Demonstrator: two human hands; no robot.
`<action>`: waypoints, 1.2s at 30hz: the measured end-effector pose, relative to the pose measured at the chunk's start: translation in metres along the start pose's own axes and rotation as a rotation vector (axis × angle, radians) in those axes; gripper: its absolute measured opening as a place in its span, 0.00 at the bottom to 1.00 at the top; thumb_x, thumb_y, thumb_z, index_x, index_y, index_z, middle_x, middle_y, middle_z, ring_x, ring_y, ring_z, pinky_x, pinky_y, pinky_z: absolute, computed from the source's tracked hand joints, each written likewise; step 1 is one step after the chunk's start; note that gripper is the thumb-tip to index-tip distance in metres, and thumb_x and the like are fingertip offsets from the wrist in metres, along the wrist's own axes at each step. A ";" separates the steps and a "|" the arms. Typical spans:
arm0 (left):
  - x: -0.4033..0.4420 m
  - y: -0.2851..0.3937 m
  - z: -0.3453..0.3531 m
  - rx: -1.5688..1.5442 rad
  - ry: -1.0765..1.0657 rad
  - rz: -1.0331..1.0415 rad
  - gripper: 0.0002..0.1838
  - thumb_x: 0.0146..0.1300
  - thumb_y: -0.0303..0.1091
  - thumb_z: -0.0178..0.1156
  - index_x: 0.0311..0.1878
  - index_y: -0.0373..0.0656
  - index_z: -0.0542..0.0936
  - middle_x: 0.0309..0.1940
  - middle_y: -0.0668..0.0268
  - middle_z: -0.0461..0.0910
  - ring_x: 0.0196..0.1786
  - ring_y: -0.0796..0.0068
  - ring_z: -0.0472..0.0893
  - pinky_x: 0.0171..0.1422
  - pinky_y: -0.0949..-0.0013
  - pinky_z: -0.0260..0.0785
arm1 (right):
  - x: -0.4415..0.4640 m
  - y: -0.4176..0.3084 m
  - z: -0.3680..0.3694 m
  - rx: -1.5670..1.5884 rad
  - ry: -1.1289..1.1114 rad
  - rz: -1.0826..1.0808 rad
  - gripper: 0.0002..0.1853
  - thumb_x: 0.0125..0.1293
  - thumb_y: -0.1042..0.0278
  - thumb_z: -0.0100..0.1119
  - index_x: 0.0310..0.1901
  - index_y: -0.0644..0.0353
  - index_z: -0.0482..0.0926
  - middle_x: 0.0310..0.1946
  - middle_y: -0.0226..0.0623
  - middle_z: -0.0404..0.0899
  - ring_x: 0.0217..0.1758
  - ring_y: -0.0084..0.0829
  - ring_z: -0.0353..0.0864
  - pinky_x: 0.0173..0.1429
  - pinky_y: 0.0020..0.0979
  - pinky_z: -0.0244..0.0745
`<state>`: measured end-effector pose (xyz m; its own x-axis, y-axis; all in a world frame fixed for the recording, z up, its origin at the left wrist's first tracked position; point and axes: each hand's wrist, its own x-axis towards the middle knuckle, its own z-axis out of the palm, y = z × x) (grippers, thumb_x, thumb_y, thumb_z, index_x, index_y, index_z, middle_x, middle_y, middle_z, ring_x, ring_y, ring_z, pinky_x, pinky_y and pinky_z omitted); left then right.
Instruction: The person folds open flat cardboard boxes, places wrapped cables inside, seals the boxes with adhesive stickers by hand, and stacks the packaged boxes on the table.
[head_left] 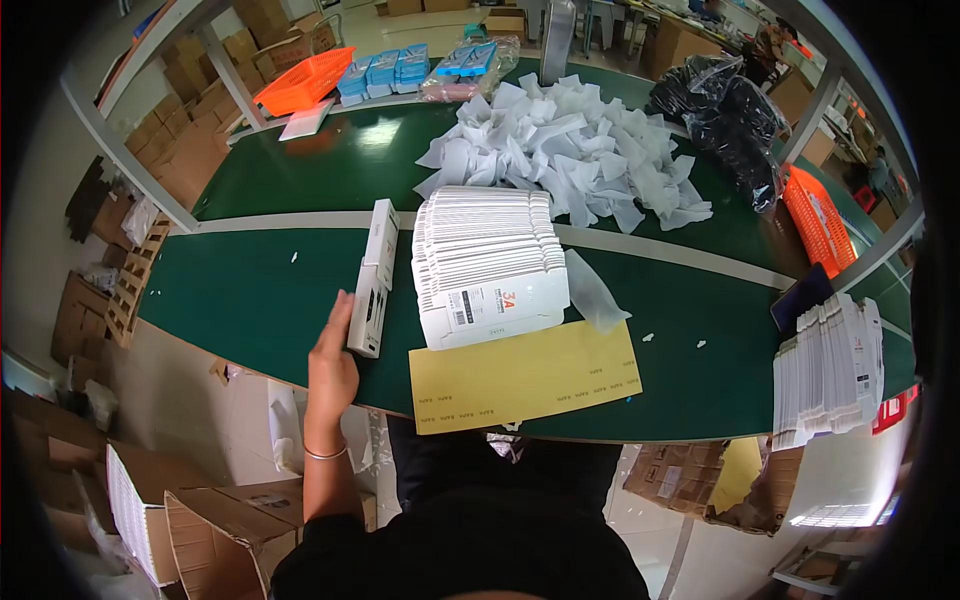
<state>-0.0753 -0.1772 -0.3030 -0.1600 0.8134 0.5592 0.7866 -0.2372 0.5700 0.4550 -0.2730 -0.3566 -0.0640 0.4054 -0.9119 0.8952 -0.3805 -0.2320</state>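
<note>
Head camera, live: the left hand [333, 365] is held out flat, fingers straight and unclamped, right alongside the white boxes [370, 315]; whether it touches them, I can't tell. Those boxes sit in a line on the green table [250, 275], just left of a fanned stack of flat cartons [490, 240]. Yellow paper [525, 375] lies at the near edge, and behind the stack, a big heap of white wrappers [575, 150]!
</note>
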 end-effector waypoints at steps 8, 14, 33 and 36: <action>0.094 0.023 0.005 0.299 -0.044 -0.314 0.19 0.58 0.37 0.69 0.49 0.36 0.85 0.36 0.58 0.86 0.32 0.65 0.83 0.38 0.70 0.76 | -0.007 0.000 -0.002 -0.039 0.038 -0.037 0.15 0.70 0.61 0.53 0.34 0.60 0.85 0.27 0.33 0.86 0.30 0.33 0.84 0.38 0.28 0.75; 0.104 -0.008 0.030 0.585 -0.227 -0.198 0.21 0.54 0.44 0.71 0.46 0.37 0.85 0.32 0.59 0.84 0.30 0.61 0.83 0.37 0.65 0.77 | -0.020 0.001 0.003 -0.031 0.044 -0.028 0.17 0.70 0.60 0.52 0.33 0.61 0.86 0.27 0.34 0.87 0.30 0.35 0.85 0.39 0.29 0.76; 0.079 0.072 -0.011 0.266 -0.003 0.183 0.29 0.60 0.30 0.69 0.65 0.41 0.75 0.62 0.55 0.75 0.61 0.56 0.74 0.60 0.58 0.70 | -0.093 0.007 0.076 -0.181 -0.085 -0.026 0.14 0.66 0.63 0.53 0.29 0.59 0.86 0.24 0.33 0.88 0.28 0.40 0.86 0.37 0.33 0.76; 0.056 0.095 -0.019 -0.038 -0.156 0.173 0.27 0.58 0.25 0.65 0.64 0.40 0.76 0.62 0.55 0.75 0.56 0.61 0.76 0.56 0.62 0.70 | -0.100 -0.006 0.053 -0.428 0.173 -0.200 0.12 0.62 0.63 0.56 0.29 0.60 0.85 0.24 0.40 0.86 0.29 0.48 0.85 0.37 0.41 0.76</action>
<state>-0.0216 -0.1641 -0.2059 0.0714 0.8303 0.5527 0.7711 -0.3974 0.4974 0.4325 -0.3556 -0.2820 -0.2109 0.5809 -0.7861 0.9759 0.0793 -0.2033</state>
